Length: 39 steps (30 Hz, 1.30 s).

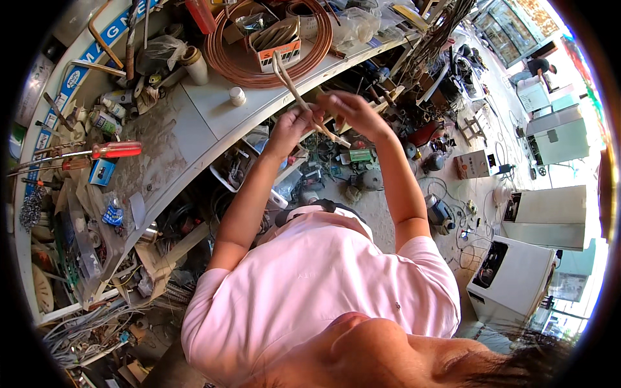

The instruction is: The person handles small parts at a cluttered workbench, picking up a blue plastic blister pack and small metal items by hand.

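Observation:
My left hand (294, 126) is closed around a long, thin, pale tan rod-like piece (292, 85), with what looks like a second strand along its upper part. It slants from the bench edge down toward the right, its lower tip below my hands. My right hand (352, 113) is beside it, fingers curled and smeared by motion, so whether it touches the piece cannot be made out. Beyond my hands, a coil of copper tubing (217, 48) lies on the bench around an orange-and-white box (280, 57) of flat packets. A small white bottle (237, 97) stands near the bench edge.
The curved workbench (194, 107) carries a red-handled screwdriver (116, 150), bottles and loose parts at the left. Cluttered shelves and bins sit beneath its edge. Motors, cables and a cardboard box (472, 165) cover the floor, with white appliances (514, 278) at right. Another person (537, 66) bends over far off.

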{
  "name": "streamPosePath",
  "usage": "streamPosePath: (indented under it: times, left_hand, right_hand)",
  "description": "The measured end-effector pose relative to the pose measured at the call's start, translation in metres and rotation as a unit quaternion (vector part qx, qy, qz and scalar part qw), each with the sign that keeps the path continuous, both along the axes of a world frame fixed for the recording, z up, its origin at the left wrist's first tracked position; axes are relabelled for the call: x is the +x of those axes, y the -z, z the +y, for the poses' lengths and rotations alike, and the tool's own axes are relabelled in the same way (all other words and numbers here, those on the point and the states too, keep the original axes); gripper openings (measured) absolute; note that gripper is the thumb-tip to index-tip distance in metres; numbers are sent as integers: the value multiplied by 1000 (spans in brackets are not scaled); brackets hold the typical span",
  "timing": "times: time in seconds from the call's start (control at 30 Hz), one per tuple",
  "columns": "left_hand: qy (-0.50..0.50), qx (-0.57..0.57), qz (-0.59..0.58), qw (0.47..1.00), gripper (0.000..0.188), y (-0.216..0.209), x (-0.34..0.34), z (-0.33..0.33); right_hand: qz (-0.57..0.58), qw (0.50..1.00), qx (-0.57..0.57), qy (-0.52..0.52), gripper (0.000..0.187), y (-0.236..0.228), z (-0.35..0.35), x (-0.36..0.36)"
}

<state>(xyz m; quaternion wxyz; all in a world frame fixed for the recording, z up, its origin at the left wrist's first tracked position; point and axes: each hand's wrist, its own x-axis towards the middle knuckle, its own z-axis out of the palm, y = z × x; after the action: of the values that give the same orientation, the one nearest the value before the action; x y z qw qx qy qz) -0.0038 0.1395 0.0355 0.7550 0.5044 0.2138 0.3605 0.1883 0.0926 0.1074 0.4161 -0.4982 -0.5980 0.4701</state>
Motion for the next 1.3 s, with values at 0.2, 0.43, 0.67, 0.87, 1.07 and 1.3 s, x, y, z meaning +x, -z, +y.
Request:
streamPosePath:
  times: [0.2, 0.43, 0.67, 0.87, 1.07, 1.3]
  left_hand:
    - [-27, -12, 11, 999, 28, -12, -18, -5]
    - [-124, 11, 15, 992, 25, -16, -33, -8]
    - [-210, 54, 59, 974, 26, -17, -43, -11]
    - [-263, 102, 97, 955, 21, -20, -46, -19]
    - [-218, 195, 191, 937, 22, -18, -46, -28]
    - [-171, 172, 198, 950, 28, -12, -43, -41]
  right_hand:
    - [-68, 975, -155, -143, 37, 29, -18, -6]
    - [-81, 972, -174, -133, 37, 52, -28, 0]
    - [-52, 982, -170, -65, 37, 58, -40, 7]
    - [-1, 992, -120, 48, 36, 69, -45, 11]
    - [245, 956, -106, 125, 31, 92, -39, 23]
    - [707, 700, -80, 68, 29, 72, -30, -18]
